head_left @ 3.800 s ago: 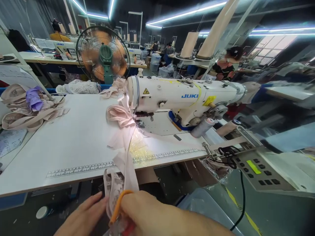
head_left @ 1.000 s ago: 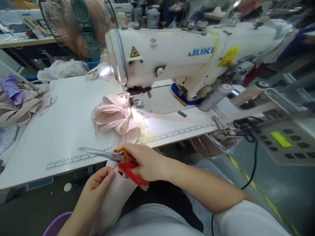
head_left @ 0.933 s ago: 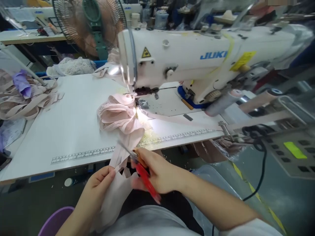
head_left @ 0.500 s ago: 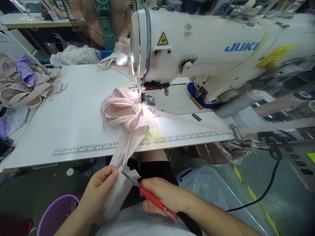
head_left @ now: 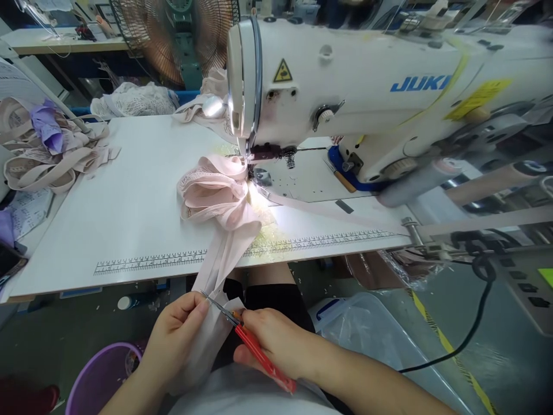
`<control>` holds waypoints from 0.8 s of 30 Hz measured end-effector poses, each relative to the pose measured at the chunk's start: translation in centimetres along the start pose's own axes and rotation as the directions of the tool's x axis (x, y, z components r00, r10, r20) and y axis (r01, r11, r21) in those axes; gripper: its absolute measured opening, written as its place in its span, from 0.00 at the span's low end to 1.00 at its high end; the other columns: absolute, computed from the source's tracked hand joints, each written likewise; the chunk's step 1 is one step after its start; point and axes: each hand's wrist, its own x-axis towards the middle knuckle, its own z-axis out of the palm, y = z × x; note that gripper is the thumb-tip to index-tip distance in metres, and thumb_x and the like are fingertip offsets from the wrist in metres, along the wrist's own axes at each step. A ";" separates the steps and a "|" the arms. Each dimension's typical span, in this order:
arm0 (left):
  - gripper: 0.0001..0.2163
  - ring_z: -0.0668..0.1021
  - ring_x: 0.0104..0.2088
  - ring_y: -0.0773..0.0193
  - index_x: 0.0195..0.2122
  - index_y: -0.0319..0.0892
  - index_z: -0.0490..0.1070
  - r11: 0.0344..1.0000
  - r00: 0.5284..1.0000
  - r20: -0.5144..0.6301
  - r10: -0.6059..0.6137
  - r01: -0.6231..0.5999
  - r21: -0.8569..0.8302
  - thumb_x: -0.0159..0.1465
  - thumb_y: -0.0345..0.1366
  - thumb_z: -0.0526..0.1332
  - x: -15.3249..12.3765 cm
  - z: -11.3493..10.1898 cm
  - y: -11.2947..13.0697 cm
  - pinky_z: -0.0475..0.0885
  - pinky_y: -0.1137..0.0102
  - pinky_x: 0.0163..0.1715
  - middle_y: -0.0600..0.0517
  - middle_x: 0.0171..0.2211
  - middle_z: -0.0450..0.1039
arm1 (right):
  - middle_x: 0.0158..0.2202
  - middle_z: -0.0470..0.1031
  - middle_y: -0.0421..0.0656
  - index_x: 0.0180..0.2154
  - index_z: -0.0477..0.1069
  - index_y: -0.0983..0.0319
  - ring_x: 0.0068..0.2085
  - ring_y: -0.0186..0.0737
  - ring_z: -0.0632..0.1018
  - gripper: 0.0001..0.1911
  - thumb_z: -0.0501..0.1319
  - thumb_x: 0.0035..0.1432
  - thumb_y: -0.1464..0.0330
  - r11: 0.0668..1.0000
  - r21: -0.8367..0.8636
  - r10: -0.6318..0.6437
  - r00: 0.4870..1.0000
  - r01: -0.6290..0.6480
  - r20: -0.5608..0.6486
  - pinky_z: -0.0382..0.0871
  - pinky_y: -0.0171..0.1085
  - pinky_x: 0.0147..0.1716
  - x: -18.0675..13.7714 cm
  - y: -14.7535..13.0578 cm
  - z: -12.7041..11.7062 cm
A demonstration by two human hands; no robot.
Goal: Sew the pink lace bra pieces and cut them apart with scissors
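A band of pale pink fabric (head_left: 220, 262) hangs from the bunched pink pieces (head_left: 213, 190) under the needle of the white sewing machine (head_left: 345, 80) down over the table's front edge. My left hand (head_left: 179, 337) pinches the band below the edge. My right hand (head_left: 276, 343) grips red-handled scissors (head_left: 254, 349), their blades against the band right beside my left thumb.
The white table (head_left: 129, 202) has a printed ruler along its front. A heap of beige and purple pieces (head_left: 47, 150) lies at its left, a fan (head_left: 173, 34) stands behind. A purple bin (head_left: 97, 374) sits below left, a clear plastic bag (head_left: 375, 340) and black cable (head_left: 453, 340) to the right.
The view has come closer and lower. My right hand brought the scissors down from table height and set the blades on the band, which my left hand has kept hold of.
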 end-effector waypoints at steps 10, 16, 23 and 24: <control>0.13 0.73 0.24 0.63 0.28 0.43 0.74 0.885 0.906 0.242 0.346 -0.401 0.237 0.66 0.41 0.57 -0.9 0.3 0.7 0.67 0.73 0.26 0.51 0.24 0.73 | 0.21 0.55 0.34 0.22 0.51 0.58 0.23 0.31 0.58 0.26 0.64 0.49 0.50 0.959 0.014 -0.256 0.882 0.285 -0.396 0.54 0.33 0.23 -0.4 0.6 -0.8; 0.12 0.74 0.25 0.66 0.31 0.43 0.71 0.773 0.759 0.490 0.429 -0.589 0.235 0.69 0.34 0.51 -1.4 1.8 0.6 0.66 0.75 0.26 0.52 0.26 0.73 | 0.21 0.59 0.34 0.21 0.53 0.59 0.23 0.31 0.62 0.14 0.61 0.45 0.66 0.949 0.157 -0.233 0.943 0.274 -0.237 0.55 0.31 0.22 -0.2 -0.1 -0.7; 0.12 0.77 0.30 0.61 0.38 0.44 0.73 0.539 0.719 0.603 0.344 -0.677 0.501 0.69 0.33 0.50 0.6 -1.0 -0.2 0.66 0.70 0.31 0.51 0.31 0.77 | 0.21 0.51 0.34 0.23 0.43 0.57 0.23 0.32 0.55 0.19 0.57 0.47 0.67 0.934 -0.162 -0.356 0.853 0.317 -0.383 0.51 0.34 0.23 -2.3 1.4 -2.5; 0.12 0.77 0.32 0.59 0.39 0.45 0.74 0.481 0.724 0.595 0.349 -0.683 0.549 0.69 0.33 0.49 1.0 -1.9 -0.6 0.66 0.68 0.34 0.50 0.33 0.78 | 0.21 0.53 0.34 0.23 0.43 0.57 0.23 0.32 0.56 0.18 0.56 0.49 0.68 0.938 -0.194 -0.343 0.844 0.286 -0.413 0.52 0.34 0.23 -2.9 1.6 -3.0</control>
